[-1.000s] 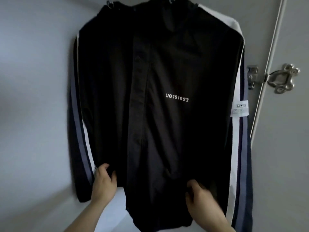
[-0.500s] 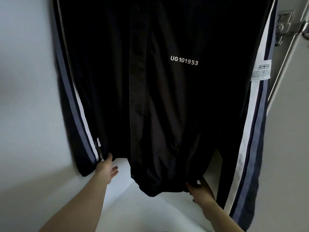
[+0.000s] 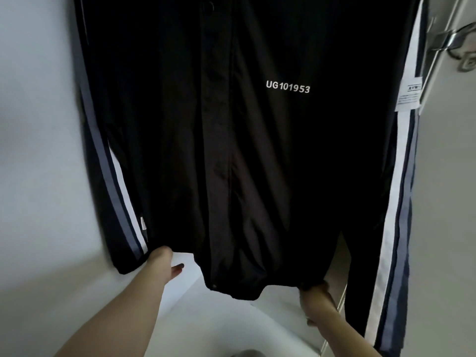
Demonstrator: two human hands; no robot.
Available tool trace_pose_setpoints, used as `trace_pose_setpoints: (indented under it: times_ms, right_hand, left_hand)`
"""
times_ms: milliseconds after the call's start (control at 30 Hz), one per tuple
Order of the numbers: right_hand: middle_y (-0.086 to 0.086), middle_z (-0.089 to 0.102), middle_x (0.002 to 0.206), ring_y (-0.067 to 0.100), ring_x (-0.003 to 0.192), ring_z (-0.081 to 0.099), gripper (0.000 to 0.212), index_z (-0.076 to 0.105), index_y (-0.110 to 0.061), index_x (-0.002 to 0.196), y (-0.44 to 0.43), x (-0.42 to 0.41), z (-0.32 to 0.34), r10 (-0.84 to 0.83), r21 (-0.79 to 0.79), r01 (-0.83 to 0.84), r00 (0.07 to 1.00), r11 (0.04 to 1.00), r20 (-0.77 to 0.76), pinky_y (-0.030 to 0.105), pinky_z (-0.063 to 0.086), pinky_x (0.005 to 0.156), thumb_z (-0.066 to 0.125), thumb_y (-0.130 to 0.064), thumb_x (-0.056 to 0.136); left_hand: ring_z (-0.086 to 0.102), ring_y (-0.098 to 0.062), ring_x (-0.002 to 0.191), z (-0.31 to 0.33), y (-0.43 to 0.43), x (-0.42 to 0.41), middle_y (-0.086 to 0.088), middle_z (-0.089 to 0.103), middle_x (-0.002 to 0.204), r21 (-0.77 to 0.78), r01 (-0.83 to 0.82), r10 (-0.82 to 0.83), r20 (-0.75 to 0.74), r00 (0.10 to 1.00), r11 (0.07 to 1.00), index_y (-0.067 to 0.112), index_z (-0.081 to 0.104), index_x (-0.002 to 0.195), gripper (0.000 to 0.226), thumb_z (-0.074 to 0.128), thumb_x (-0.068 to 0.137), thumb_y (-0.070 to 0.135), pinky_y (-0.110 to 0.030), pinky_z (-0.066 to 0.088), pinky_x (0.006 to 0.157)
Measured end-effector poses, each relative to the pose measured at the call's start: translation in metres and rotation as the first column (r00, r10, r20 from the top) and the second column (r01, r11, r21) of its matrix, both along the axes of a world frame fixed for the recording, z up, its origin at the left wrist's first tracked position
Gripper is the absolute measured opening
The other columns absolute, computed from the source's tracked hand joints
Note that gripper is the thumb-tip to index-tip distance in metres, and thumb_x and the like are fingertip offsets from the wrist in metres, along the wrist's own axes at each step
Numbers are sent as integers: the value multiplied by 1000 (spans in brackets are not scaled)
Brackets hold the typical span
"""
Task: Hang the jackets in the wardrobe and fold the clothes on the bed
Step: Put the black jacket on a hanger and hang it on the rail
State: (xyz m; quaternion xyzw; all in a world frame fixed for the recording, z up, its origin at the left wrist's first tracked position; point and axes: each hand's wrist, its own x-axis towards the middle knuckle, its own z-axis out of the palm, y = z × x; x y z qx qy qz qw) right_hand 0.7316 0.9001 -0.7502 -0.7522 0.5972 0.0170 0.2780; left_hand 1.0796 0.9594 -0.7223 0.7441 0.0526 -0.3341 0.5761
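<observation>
Jacket (image 3: 257, 150), black, hung full length above both hands, front facing out, with white lettering (image 3: 287, 87) reading UG101953 high above the right hand. Left hand (image 3: 164, 264) sat right under the hem, just beside the cuff of the striped sleeve (image 3: 116, 189). Its top edge touched the cloth and its fingers lay loose, gripping nothing. Right hand (image 3: 316, 295) was curled round a bunched bit of hem at the other corner, pinching it tight. Outside that hand dropped the second striped sleeve (image 3: 396, 228), with a white label (image 3: 409, 94) far up it. Metal door handle (image 3: 456, 42) gleamed well above, beyond that sleeve.
</observation>
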Motion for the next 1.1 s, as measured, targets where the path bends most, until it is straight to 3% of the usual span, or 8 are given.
trace_pose_setpoints:
  times_ms: [67, 167, 300, 400, 500, 767, 900, 1100]
  right_hand:
    - [21, 54, 130, 33, 93, 65, 56, 34, 0, 149, 7, -1, 20, -230, 192, 183, 939, 964, 257, 45, 58, 85, 49, -30, 104]
    - [5, 62, 115, 22, 81, 73, 50, 39, -15, 147, 24, -3, 52, -30, 119, 10, 986, 993, 165, 29, 60, 63, 47, -39, 103]
    - [-4, 71, 96, 12, 77, 72, 16, 64, -31, 113, 36, -25, 104, -8, 54, -21, 870, 998, 493, 20, 52, 58, 51, -32, 104]
    - [-9, 74, 89, 4, 74, 71, 13, 65, -38, 97, 39, -51, 141, 51, -101, 18, 768, 995, 639, 18, 52, 61, 55, -33, 102]
    - [-10, 75, 86, 2, 74, 71, 12, 70, -32, 99, 34, -76, 169, 80, -200, 113, 650, 973, 756, 23, 54, 67, 58, -33, 101]
    - [-19, 71, 92, -10, 86, 63, 10, 67, -33, 105, 21, -119, 236, 227, -479, 310, 594, 821, 772, 8, 45, 66, 58, -31, 101]
    - [-18, 70, 94, -4, 87, 64, 13, 67, -31, 109, 4, -112, 287, 302, -540, 269, 597, 798, 743, 14, 50, 73, 55, -32, 102]
    - [-12, 70, 103, 2, 95, 65, 22, 63, -29, 118, -13, -98, 394, 241, -407, 142, 616, 903, 750, 26, 56, 83, 48, -38, 105]
  left_hand:
    - [72, -41, 90, 7, 0, -15, -9, 51, 142, 101, 69, -74, 42, 996, 992, 12, 52, 138, 38, 45, 105, 28, -45, 63, 80]
    - [69, -33, 74, 16, 0, -33, -14, 64, 118, 167, 243, -270, 164, 949, 956, 2, 61, 123, 29, 47, 101, 14, -33, 57, 60]
    - [64, -28, 84, 55, 13, -51, -12, 68, 105, 165, 256, -304, 513, 803, 953, 5, 58, 126, 31, 51, 97, 13, -36, 54, 66]
    - [56, -22, 93, 105, 32, -83, -4, 62, 117, -39, 101, -30, 800, 599, 994, 12, 52, 133, 31, 47, 104, 19, -36, 45, 78]
    - [61, -21, 102, 153, 36, -133, -2, 63, 116, -215, 162, 139, 912, 386, 963, 15, 55, 125, 24, 52, 103, 26, -37, 48, 85]
    - [47, -25, 132, 205, 11, -246, -5, 52, 141, -45, 320, 118, 970, -213, 946, 14, 62, 121, 33, 68, 90, 22, -44, 41, 108]
    - [56, -15, 116, 259, -18, -277, 1, 59, 124, -77, 540, 160, 981, -108, 838, 14, 60, 119, 27, 67, 94, 20, -39, 51, 99]
    - [59, -5, 93, 352, -35, -294, 5, 57, 109, -92, 563, 16, 990, 137, 821, 17, 57, 114, 19, 60, 98, 26, -35, 55, 77]
